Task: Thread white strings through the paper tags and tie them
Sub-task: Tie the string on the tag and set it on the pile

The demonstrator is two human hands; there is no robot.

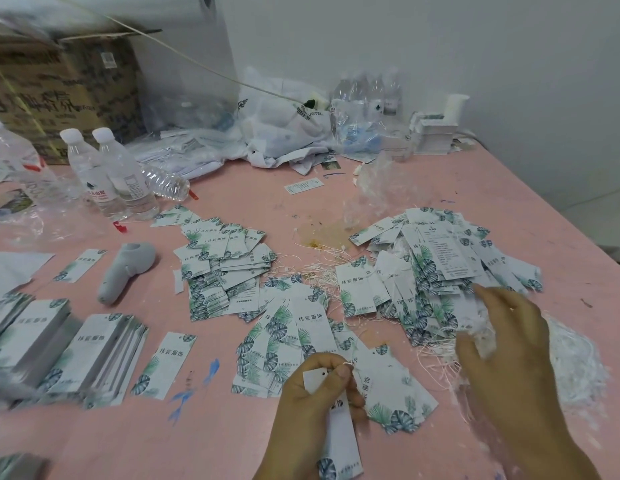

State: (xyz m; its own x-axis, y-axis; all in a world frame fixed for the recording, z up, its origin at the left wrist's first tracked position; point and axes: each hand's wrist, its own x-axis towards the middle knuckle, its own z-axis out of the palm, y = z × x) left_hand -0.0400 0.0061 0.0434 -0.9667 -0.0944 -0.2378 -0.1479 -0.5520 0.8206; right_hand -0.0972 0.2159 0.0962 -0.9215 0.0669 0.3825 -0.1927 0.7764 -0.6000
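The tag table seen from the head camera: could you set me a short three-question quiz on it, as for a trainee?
1. True or false: the left hand grips a white paper tag with a leaf print.
2. Which thing does the right hand reach into? A) the loose bundle of white strings B) the clear plastic water bottles C) the brown cardboard box
3. Fill in: the grey plastic handheld device lies on the ____ tabletop.

Key: 1 true; 2 A; 3 pink.
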